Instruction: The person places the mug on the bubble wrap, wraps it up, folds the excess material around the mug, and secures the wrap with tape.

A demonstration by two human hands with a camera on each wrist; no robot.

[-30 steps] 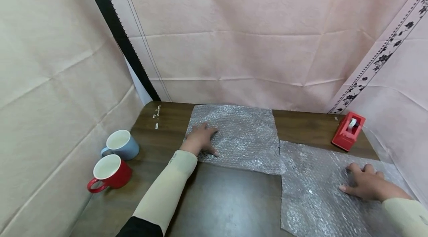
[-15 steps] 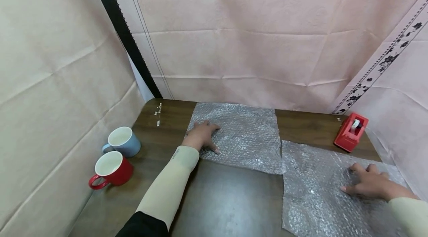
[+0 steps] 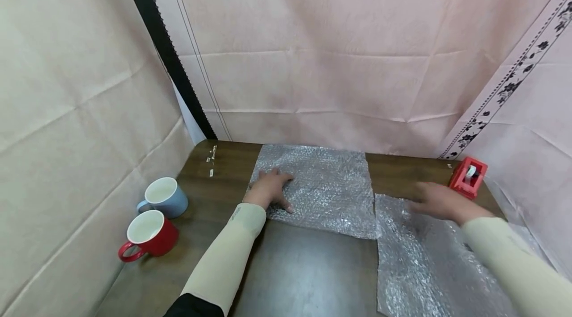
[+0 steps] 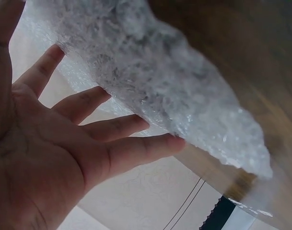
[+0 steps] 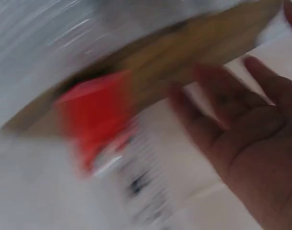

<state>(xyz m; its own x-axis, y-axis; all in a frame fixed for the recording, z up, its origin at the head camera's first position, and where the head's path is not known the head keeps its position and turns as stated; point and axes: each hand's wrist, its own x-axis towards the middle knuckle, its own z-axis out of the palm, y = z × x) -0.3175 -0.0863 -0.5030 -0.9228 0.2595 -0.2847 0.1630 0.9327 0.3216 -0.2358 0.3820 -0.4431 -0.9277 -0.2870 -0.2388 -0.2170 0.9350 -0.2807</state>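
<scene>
Translucent silvery bubble-wrap sheet (image 3: 330, 188), roughly square and crinkled, with shiny glints across its small bubbles, lies flat at the far middle of the dark brown wood-grain table (image 3: 308, 272). Its near right corner meets a second, wider bubble-wrap sheet (image 3: 406, 262) of the same glossy plastic; whether they overlap there cannot be told. The left hand (image 3: 269, 189) rests on the first sheet's left side, fingers spread and fingertips touching the plastic, gripping nothing; the left wrist view shows the sheet's soft, uneven edge. The right hand (image 3: 440, 201), blurred, is over the far edge of the second sheet, its fingers loosely extended and holding nothing, near a glossy red block-shaped tape dispenser (image 3: 468, 178) with a whitish roll inside. A pale, smooth sleeve (image 3: 223, 257) covers the left forearm, bearing small dark lettering near the cuff, too small to read. At the left stand a light blue mug (image 3: 172, 201) and, just nearer, a glossy red mug (image 3: 158, 241), both rounded and white inside. Creased pale pink cloth (image 3: 335, 83) hangs behind, with a black saw-edged band (image 3: 165, 48) and a strip of black printed flowers (image 3: 509, 88).
</scene>
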